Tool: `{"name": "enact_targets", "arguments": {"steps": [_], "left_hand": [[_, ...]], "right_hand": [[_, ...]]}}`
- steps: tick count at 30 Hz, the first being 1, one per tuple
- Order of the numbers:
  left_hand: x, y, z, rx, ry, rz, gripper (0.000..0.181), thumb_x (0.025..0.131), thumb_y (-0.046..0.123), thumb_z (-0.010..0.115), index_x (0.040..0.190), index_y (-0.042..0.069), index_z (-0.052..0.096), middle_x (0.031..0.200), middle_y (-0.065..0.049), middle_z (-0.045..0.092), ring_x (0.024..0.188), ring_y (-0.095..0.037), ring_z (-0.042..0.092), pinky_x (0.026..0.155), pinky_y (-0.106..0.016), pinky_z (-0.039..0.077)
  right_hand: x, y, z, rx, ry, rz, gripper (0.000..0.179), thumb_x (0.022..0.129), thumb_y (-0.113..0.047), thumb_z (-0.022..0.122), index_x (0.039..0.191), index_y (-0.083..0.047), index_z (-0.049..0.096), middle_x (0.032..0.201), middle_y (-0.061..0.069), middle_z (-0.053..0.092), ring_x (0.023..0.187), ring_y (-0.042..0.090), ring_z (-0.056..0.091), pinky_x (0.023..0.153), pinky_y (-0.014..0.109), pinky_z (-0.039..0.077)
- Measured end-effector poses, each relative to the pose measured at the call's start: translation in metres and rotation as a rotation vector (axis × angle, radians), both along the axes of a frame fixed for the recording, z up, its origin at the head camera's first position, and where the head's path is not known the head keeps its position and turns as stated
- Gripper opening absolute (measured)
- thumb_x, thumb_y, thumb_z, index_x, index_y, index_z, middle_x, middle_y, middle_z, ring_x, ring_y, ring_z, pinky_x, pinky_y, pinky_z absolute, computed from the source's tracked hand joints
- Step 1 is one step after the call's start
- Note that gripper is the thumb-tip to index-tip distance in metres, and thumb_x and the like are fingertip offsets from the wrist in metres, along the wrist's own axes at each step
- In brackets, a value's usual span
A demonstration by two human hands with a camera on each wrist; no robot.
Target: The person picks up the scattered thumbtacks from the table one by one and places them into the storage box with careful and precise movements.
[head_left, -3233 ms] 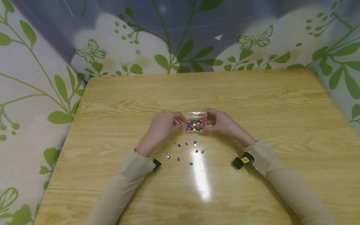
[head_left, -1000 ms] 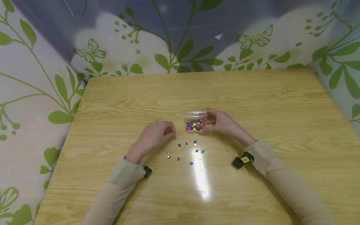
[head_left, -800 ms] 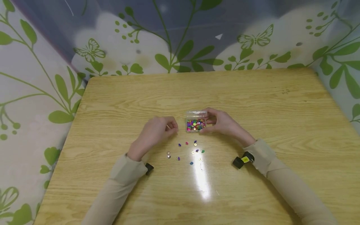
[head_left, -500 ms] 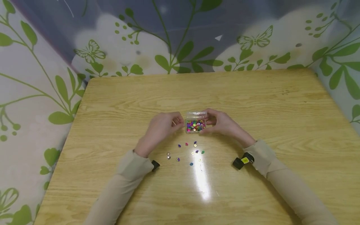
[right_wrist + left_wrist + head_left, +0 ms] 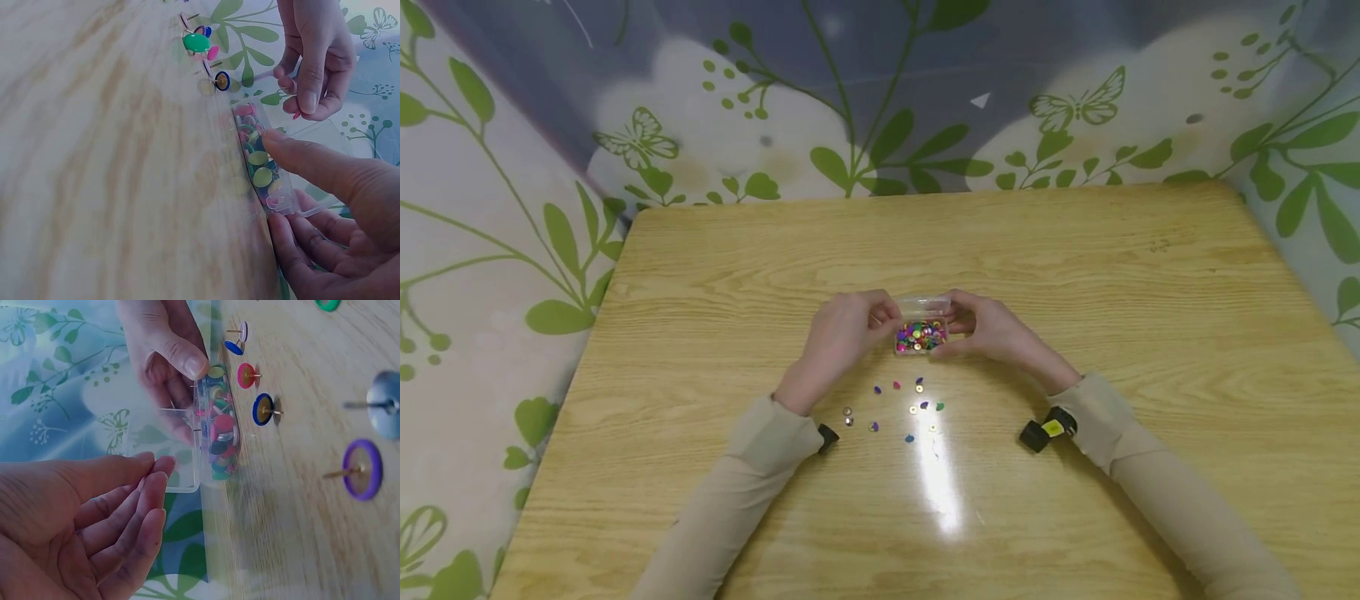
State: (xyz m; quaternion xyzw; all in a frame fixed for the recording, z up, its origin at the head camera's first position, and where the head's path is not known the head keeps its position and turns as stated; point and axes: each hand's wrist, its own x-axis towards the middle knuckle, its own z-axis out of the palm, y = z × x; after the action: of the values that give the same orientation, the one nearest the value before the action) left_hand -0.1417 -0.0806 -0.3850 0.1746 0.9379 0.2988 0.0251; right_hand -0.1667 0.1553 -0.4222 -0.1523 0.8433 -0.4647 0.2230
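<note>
While the left hand (image 5: 842,333) pinches a reddish tack (image 5: 297,115), the right hand (image 5: 992,329) grips a clear box (image 5: 925,306) of multicoloured tacks (image 5: 921,336).

Before you: one wood-grain worktop (image 5: 1037,517), far corners rounded, with a streak of white glare (image 5: 941,492) toward its near edge and a cluster of faint marks (image 5: 1159,246) near its far right corner. Past the far edge you have one printed backdrop (image 5: 1037,42): green leaf sprigs (image 5: 891,137), two outline butterflies (image 5: 1077,108), one white triangle (image 5: 981,101).
</note>
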Motion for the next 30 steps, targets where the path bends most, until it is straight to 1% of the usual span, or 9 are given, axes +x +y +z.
{"name": "enact_targets", "arguments": {"steps": [5, 8, 12, 17, 20, 23, 27, 30], "left_hand": [[0.001, -0.001, 0.000, 0.021, -0.013, 0.001, 0.007, 0.093, 0.019, 0.075, 0.096, 0.013, 0.076, 0.095, -0.003, 0.077, 0.078, -0.015, 0.072, 0.069, -0.027, 0.058], [0.002, -0.004, 0.002, 0.006, -0.014, -0.002, 0.008, 0.094, 0.020, 0.074, 0.098, 0.013, 0.076, 0.097, -0.003, 0.077, 0.079, -0.016, 0.072, 0.070, -0.027, 0.058], [0.005, -0.011, 0.005, -0.020, 0.000, 0.008, 0.009, 0.094, 0.021, 0.073, 0.099, 0.013, 0.076, 0.097, -0.002, 0.077, 0.080, -0.016, 0.072, 0.072, -0.029, 0.059], [0.010, -0.020, 0.008, -0.015, -0.001, 0.029, 0.009, 0.095, 0.022, 0.073, 0.098, 0.014, 0.076, 0.097, 0.000, 0.077, 0.080, -0.016, 0.071, 0.072, -0.031, 0.058], [0.014, -0.026, 0.008, -0.007, -0.002, 0.025, 0.008, 0.095, 0.022, 0.073, 0.098, 0.015, 0.075, 0.096, 0.001, 0.077, 0.080, -0.016, 0.071, 0.073, -0.032, 0.058], [0.018, -0.032, 0.010, -0.020, -0.013, 0.020, 0.008, 0.095, 0.022, 0.072, 0.099, 0.015, 0.076, 0.096, 0.001, 0.077, 0.081, -0.016, 0.071, 0.073, -0.033, 0.058], [0.025, -0.040, 0.011, -0.048, -0.029, -0.007, 0.006, 0.095, 0.021, 0.073, 0.096, 0.016, 0.076, 0.093, 0.002, 0.076, 0.080, -0.014, 0.070, 0.073, -0.032, 0.058], [0.033, -0.048, 0.009, -0.063, -0.052, -0.066, 0.004, 0.095, 0.019, 0.073, 0.095, 0.017, 0.076, 0.091, 0.004, 0.076, 0.079, -0.013, 0.070, 0.073, -0.031, 0.058]], "right_hand": [[0.000, 0.000, 0.001, -0.003, 0.004, 0.002, 0.068, 0.076, -0.017, 0.090, 0.135, -0.008, 0.056, 0.128, 0.017, 0.060, 0.120, 0.038, 0.061, 0.103, 0.047, 0.051], [-0.001, 0.000, 0.000, 0.002, 0.004, 0.002, 0.067, 0.076, -0.017, 0.090, 0.133, -0.008, 0.056, 0.127, 0.017, 0.060, 0.120, 0.039, 0.062, 0.102, 0.048, 0.051], [-0.001, 0.000, 0.000, 0.017, -0.001, -0.004, 0.069, 0.076, -0.018, 0.090, 0.135, -0.009, 0.055, 0.127, 0.017, 0.060, 0.119, 0.038, 0.062, 0.102, 0.048, 0.051], [-0.001, 0.001, 0.000, 0.027, -0.007, -0.012, 0.071, 0.076, -0.019, 0.090, 0.137, -0.010, 0.055, 0.127, 0.017, 0.060, 0.119, 0.038, 0.061, 0.103, 0.048, 0.051], [0.000, 0.001, 0.000, 0.029, -0.009, -0.013, 0.072, 0.076, -0.019, 0.091, 0.137, -0.011, 0.055, 0.128, 0.017, 0.060, 0.119, 0.037, 0.061, 0.103, 0.048, 0.051], [0.000, 0.001, -0.001, 0.031, -0.005, -0.011, 0.071, 0.076, -0.019, 0.091, 0.137, -0.010, 0.055, 0.127, 0.016, 0.060, 0.119, 0.037, 0.061, 0.103, 0.048, 0.051], [0.000, 0.000, -0.001, 0.034, -0.001, -0.010, 0.072, 0.075, -0.019, 0.091, 0.137, -0.011, 0.055, 0.128, 0.017, 0.060, 0.119, 0.037, 0.062, 0.102, 0.047, 0.051], [0.000, 0.000, -0.002, 0.037, 0.001, -0.009, 0.072, 0.075, -0.020, 0.091, 0.137, -0.011, 0.055, 0.128, 0.017, 0.060, 0.119, 0.037, 0.062, 0.102, 0.047, 0.051]]}}
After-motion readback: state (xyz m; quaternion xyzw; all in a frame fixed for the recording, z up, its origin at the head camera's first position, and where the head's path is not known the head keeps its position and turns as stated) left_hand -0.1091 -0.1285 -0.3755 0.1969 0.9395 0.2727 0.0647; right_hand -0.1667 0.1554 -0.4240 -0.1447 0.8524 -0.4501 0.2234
